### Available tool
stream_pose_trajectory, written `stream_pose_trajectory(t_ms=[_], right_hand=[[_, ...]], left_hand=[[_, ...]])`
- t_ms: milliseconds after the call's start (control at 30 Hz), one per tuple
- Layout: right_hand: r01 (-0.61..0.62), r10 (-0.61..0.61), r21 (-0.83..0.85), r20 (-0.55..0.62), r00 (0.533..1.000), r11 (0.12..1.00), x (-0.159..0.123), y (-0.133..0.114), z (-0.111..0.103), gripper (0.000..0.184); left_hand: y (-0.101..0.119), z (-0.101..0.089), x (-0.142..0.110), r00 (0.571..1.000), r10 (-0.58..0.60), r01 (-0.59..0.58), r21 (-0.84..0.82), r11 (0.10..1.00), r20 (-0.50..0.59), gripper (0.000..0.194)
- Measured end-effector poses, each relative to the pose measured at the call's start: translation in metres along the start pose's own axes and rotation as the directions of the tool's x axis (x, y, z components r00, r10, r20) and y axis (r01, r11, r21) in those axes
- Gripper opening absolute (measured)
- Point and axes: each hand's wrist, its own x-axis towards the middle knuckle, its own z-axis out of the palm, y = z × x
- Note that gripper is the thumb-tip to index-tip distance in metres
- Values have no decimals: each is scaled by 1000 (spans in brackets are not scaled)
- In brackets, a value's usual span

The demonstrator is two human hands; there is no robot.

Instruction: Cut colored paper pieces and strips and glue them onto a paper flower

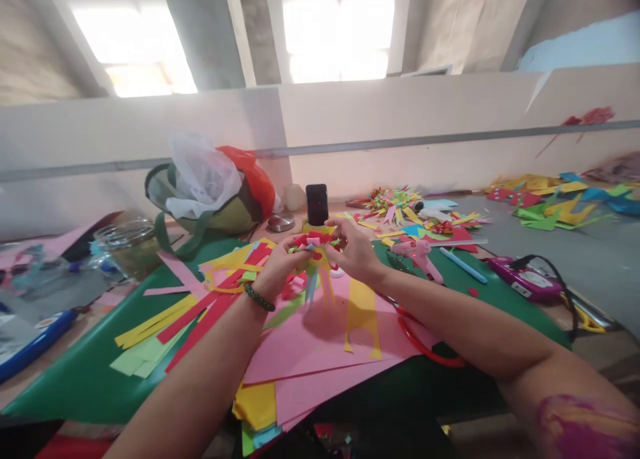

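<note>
Both hands hold a small paper craft [317, 243] of curled red, green and yellow strips, with yellow and light blue strips hanging below it. My left hand [278, 267] is closed on its left side, a dark green bead bracelet on that wrist. Thumb and fingers of my right hand [356, 249] pinch its right edge. Under it lie pink paper sheets [300, 352] and a cut yellow paper piece [363, 312]. Red, yellow and green paper strips [200, 312] fan out left of my left hand. Red-handled scissors [425, 342] lie partly beneath my right forearm.
A phone [317, 204] stands upright behind my hands. To the right are a pink glue gun [420, 258], a light blue stick [464, 266] and a purple power strip [525, 277]. A green bag [220, 216] and a glass jar [129, 246] stand at the left on the table.
</note>
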Motion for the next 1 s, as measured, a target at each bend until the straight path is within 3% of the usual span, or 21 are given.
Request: stream_pose_trajectory(t_ms=[100, 200, 267, 467, 567, 733, 833, 1000], right_hand=[[-167, 157, 201, 64, 986, 965, 4, 3, 4, 47], [-452, 375, 367, 263, 889, 813, 10, 4, 9, 52], [-522, 415, 372, 334, 847, 767, 10, 3, 13, 53], [-488, 402, 359, 290, 869, 796, 3, -3, 18, 68], [-442, 385, 315, 227, 894, 840, 2, -2, 18, 65], [-466, 450, 433, 147, 881, 772, 11, 9, 13, 52], [-473, 473, 504, 137, 870, 723, 17, 14, 8, 45], [-473, 460, 526, 166, 872, 707, 17, 14, 9, 38]], left_hand=[[-2, 2, 0, 996, 46, -50, -41, 998, -76, 48], [-1, 1, 1, 985, 80, -91, -62, 994, -155, 54], [0, 2, 1, 983, 88, -98, -54, 994, -163, 57], [-5, 8, 0, 985, 103, -101, 22, 995, -141, 62], [-7, 8, 0, 989, 69, -66, 24, 998, -132, 66], [-2, 1, 3, 1000, -15, 12, -225, 974, -8, 53], [-1, 0, 4, 998, -68, 64, -323, 944, -1, 56], [-8, 9, 0, 997, -70, 72, -139, 988, 16, 45]])
